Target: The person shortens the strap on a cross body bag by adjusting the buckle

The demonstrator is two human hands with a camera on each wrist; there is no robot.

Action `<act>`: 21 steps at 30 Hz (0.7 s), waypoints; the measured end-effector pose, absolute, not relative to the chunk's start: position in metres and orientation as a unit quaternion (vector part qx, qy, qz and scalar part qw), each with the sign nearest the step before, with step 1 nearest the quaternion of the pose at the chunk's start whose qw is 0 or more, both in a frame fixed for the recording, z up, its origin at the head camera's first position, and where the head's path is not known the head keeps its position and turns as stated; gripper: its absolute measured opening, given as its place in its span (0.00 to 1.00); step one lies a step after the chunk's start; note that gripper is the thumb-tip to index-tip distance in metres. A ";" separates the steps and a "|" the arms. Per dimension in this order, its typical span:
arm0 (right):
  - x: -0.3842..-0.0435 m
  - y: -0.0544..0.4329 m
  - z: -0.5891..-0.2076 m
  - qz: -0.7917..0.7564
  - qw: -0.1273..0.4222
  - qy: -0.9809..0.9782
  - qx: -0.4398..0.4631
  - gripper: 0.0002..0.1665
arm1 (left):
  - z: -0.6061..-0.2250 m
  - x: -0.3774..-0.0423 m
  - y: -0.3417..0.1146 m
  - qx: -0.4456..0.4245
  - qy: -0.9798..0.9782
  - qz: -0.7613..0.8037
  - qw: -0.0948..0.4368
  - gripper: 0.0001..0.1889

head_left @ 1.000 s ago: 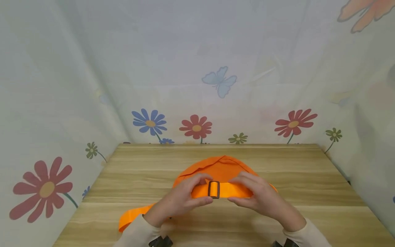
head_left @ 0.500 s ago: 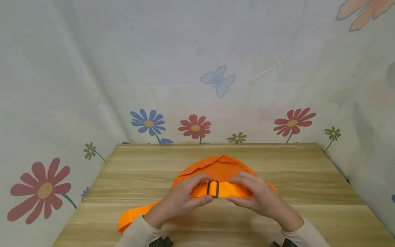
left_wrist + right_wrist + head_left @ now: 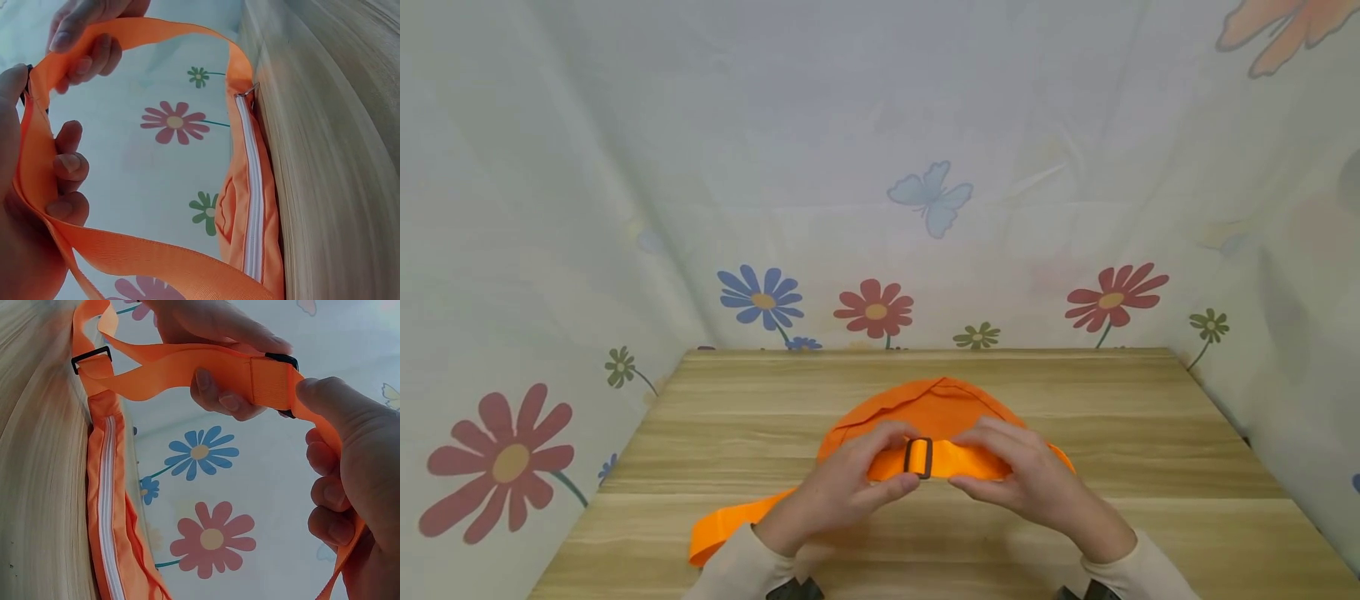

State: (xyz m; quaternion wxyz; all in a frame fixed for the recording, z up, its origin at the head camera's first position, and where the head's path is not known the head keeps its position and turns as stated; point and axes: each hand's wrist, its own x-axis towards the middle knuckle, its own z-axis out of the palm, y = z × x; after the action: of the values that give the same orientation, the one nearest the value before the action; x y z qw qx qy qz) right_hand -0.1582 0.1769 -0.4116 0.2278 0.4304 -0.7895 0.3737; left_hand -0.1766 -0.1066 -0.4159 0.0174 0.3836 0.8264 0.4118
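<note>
An orange waist bag (image 3: 932, 408) lies on the table, its white zipper (image 3: 252, 187) visible in both wrist views. Its orange strap (image 3: 962, 459) is raised in front of the bag. My left hand (image 3: 855, 477) pinches the strap at the black slider buckle (image 3: 928, 458), thumb below and fingers above. Just right of the buckle, my right hand (image 3: 1037, 473) grips the strap with its thumb against the curled fingers. In the right wrist view, a second black buckle (image 3: 92, 354) sits on the strap near the bag's end.
A loop of the strap (image 3: 722, 527) lies on the wood-grain table (image 3: 1150, 433), left of my left forearm. Flower-printed cloth walls (image 3: 820, 167) stand behind the table and at both sides.
Both hands keep their grip on the strap and have barely moved. The short stretch of strap between them looks slightly more bent now.
</note>
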 end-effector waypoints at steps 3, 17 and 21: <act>-0.159 0.176 -0.411 0.373 0.237 -0.780 0.442 0.20 | -0.416 -0.176 -0.106 0.382 0.825 0.416 0.019 0.24; -0.160 0.171 -0.411 0.375 0.228 -0.776 0.453 0.20 | -0.417 -0.175 -0.104 0.372 0.820 0.434 0.040 0.24; -0.160 0.169 -0.412 0.371 0.230 -0.776 0.455 0.18 | -0.418 -0.175 -0.104 0.378 0.817 0.434 0.032 0.23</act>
State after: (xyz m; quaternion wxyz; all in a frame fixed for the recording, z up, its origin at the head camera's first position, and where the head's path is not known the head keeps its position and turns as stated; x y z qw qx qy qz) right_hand -0.1599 0.1688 -0.4115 0.2304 0.4549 -0.7762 0.3707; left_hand -0.1752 -0.1041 -0.4182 0.0318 0.3785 0.8172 0.4335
